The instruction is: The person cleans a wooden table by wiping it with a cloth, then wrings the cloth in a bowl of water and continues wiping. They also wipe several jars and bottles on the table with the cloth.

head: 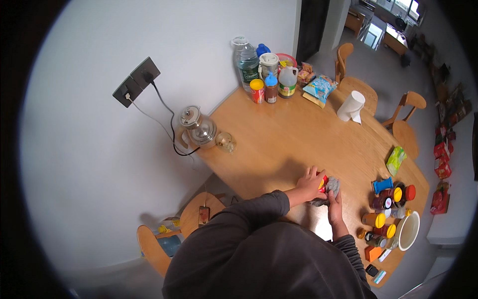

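Note:
Near the table edge before me, my left hand (310, 185) grips a small red and yellow container (322, 184), its fingers spread over the top and side. My right hand (335, 205) holds a crumpled grey cloth (332, 185) against the container's right side. More dark grey cloth (319, 202) shows below the container, between the hands. The container's lower part is hidden by hands and cloth. Both hands are close together over the wooden table (276, 130).
Several jars (379, 219) and a white bowl (408, 231) stand at the right; a green packet (396, 160) lies above them. A paper towel roll (351, 105), bottles (271, 88) and snack bags (320, 89) are at the far side. A glass kettle (199, 127) stands at the left by the wall.

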Tool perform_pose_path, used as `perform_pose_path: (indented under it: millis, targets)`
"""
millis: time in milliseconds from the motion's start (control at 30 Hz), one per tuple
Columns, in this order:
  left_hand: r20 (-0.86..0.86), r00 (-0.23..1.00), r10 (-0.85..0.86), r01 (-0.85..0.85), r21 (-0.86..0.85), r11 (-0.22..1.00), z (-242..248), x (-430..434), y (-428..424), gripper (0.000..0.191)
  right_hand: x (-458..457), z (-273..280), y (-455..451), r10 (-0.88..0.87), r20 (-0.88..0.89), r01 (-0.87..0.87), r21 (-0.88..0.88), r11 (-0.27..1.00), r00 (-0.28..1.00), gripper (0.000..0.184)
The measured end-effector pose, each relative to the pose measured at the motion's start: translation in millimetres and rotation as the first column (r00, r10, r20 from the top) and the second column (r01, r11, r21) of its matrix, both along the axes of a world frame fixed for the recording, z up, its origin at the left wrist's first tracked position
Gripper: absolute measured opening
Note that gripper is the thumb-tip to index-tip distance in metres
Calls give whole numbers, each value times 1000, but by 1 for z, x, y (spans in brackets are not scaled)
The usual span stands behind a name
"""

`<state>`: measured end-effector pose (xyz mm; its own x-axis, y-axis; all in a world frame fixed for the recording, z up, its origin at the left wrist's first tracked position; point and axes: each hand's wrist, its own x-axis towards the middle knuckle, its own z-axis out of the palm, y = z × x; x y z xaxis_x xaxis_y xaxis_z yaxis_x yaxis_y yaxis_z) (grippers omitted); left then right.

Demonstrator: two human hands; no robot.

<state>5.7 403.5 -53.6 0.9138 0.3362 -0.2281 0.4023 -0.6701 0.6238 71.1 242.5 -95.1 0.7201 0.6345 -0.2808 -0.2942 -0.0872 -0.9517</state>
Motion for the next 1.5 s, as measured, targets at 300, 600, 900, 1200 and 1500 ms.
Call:
perform_pose_path:
  millis: [300,600,900,1200,1500]
  targets:
    - [186,923,-336,350,-48,936,-30,-12,84,99,2,0,66,6,5,-6,-9,1000,1000,53]
    - [96,984,147,-124,-208,970,-27,-19,121,64,-14,30,135,166,480,9,-342,940,862,29]
    - [186,928,323,-320,-45,946,-41,-22,190,86,-23,46,179,243,178,-206,-205,957,954,26]
    - [137,933,332,-325,-71,943,-23,-32,201,86,-15,13,184,107,122,-94,-108,990,987,38]
    - [169,935,312,-249,-314,916,-24,-25,134,90,-11,-25,132,70,316,-61,-38,997,946,46]
